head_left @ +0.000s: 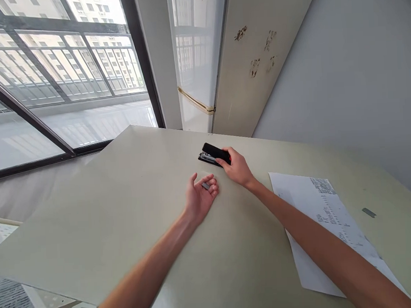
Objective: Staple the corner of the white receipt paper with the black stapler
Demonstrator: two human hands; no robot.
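Observation:
A black stapler (212,154) rests near the far middle of the table, its top arm raised a little from its base. My right hand (237,167) is closed around the stapler's right end, thumb on the near side. Closer to me, my left hand (201,197) is turned palm up with its fingers partly curled. A small grey strip of staples (206,185) lies against those fingers. The two hands are apart, and the left one does not touch the stapler.
Printed paper sheets (285,191) lie under my right forearm. Beyond them is another grey strip of staples (369,212). The pale table (102,222) has a refrigerator (196,59) behind it. Glass doors stand at the left, a wall at the right.

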